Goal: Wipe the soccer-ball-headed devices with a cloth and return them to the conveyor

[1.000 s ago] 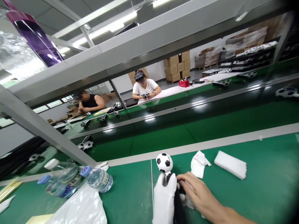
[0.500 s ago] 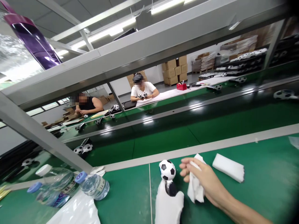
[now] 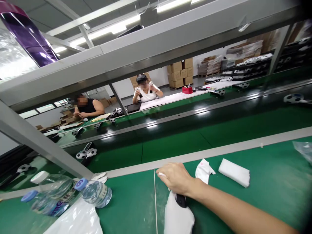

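Holding: my gloved left hand (image 3: 177, 219) clasps the football toy (image 3: 180, 200) by its black stem, above the bench (image 3: 131, 201).
Right hand (image 3: 176, 178): cloth (image 3: 204, 169) dropped moments ago; now cupped over the toy's hidden ball, clamped or resting I cannot tell.
Cloth: lying just beside.

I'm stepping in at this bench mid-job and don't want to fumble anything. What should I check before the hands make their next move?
1. Grip: the left hand, covered in white, is closed round the black handle: ok.
2. Top end: the right hand is cupped over it, and what lies under the palm is hidden: cannot tell.
3. The crumpled white cloth lies loose on the green mat, just beside the right hand: ok.
4. The folded white pad lies apart from the forearm: ok.
5. The capped water bottle lies on its side, well left of both hands: ok.
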The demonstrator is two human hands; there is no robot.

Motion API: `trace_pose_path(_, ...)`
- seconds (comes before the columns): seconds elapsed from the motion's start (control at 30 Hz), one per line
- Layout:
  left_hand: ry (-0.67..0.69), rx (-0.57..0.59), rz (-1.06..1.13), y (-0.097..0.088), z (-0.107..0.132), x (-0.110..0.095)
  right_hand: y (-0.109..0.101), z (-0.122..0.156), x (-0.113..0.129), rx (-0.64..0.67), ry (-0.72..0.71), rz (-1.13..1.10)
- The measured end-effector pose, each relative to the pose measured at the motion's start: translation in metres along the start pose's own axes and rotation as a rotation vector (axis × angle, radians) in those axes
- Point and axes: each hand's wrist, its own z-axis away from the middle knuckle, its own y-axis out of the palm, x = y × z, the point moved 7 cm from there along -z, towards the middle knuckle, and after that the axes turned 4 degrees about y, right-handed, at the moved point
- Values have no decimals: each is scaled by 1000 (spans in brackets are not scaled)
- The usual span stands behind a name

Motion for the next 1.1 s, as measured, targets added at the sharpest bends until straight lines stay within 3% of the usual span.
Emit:
trace_pose_path(0.17, 13, 30, -71, -1, 3, 10, -1, -20, -26, 239, 118, -301)
trace_pose_path(0.23, 22, 43, -93, -2, 1, 11, 0, -19, -35, 252, 143, -414)
trace_pose_path(0.4, 37, 79, -129, -3, -4, 13, -8, 2, -33, -23, 120, -469)
trace_pose_path(0.5, 41, 100, -144, -2, -6, 13, -14, 21, -4, -196, -145, -189)
trace_pose_path(0.57, 44, 108, -154, -2, -7, 13, -11, 31, 11, -228, -320, -30)
trace_pose_path(0.6, 47, 109, -159, -2, -6, 13, -10, 32, 12, -229, -339, -38)
trace_pose_path(0.67, 51, 104, -166, -3, -5, 14, -15, 25, -3, -262, -215, -247)
trace_pose_path(0.8, 57, 69, -169, -7, 0, 17, -11, 17, -64, -329, 361, -984)
trace_pose_path(0.87, 57, 44, -170, -10, -1, 19, -9, 25, -83, -398, 523, -1170)
trace_pose_path(0.97, 48, -10, -180, -19, -10, 19, -11, 38, -96, -460, 515, -1241)
trace_pose_path(1.1, 34, -114, -225, -41, -42, 7, 7, 47, -102, -304, 485, -1075)
